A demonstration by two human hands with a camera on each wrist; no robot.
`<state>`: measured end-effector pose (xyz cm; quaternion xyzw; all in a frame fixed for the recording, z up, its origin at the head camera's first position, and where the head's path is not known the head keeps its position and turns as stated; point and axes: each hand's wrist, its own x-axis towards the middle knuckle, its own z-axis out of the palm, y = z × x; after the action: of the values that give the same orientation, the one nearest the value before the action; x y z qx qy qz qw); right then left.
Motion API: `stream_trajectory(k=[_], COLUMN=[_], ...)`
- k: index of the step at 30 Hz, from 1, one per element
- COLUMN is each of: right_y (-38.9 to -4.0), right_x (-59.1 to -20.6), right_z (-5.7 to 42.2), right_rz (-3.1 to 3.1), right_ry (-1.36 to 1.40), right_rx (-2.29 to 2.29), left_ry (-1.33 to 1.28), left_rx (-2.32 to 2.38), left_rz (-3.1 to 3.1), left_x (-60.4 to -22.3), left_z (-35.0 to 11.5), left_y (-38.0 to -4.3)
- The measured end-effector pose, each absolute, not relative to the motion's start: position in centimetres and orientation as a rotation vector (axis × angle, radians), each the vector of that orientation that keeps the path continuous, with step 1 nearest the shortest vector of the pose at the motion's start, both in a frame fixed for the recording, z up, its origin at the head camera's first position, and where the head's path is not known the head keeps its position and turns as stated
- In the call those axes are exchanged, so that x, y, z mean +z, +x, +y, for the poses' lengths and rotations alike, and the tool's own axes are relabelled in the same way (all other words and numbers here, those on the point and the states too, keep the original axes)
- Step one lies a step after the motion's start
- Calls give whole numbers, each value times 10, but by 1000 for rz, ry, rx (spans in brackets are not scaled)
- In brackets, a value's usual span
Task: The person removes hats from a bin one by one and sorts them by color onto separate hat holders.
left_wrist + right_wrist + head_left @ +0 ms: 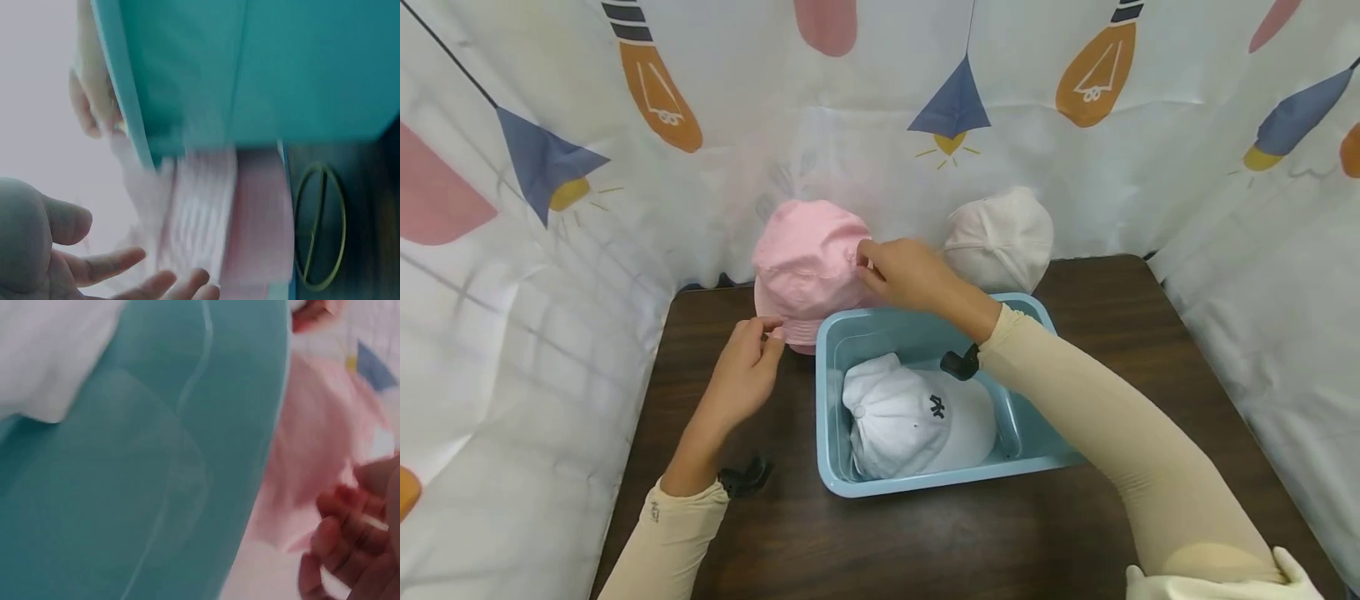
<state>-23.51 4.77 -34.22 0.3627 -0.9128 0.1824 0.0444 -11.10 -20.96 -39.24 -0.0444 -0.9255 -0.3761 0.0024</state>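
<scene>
A pink bucket hat stands at the back of the table, just behind the left end of a light-blue plastic bin. My right hand reaches across the bin and pinches the hat's right side between thumb and fingers. At the stitched brim, lower left, is my left hand; in the left wrist view its fingers are spread and loosely bent beside the brim. Inside the bin lies a white baseball cap with a small dark logo.
A cream cap sits behind the bin at the back right, against a white printed curtain. The curtain encloses the back and sides of the dark wooden table. In the left wrist view a gold ring-shaped mark shows.
</scene>
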Motion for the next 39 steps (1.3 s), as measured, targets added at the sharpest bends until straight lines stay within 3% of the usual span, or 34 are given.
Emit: stream_trajectory(k=[8, 14, 31, 39], right_y=[-187, -169, -155, -148], right_x=[-351, -369, -398, -396], right_z=[53, 53, 49, 50], right_rz=[-2596, -2668, -2656, -2613], right_ry=[1537, 1811, 2045, 2021], right_rx=[453, 350, -24, -158], left_ry=[-246, -239, -162, -130], left_rx=[-1459, -1660, -1600, -1595], left_rz=[-2868, -2830, -2775, -2772], left_x=[-398, -408, -424, -425], left_z=[-174, -158, -141, -141], left_y=[-81, -74, -68, -67])
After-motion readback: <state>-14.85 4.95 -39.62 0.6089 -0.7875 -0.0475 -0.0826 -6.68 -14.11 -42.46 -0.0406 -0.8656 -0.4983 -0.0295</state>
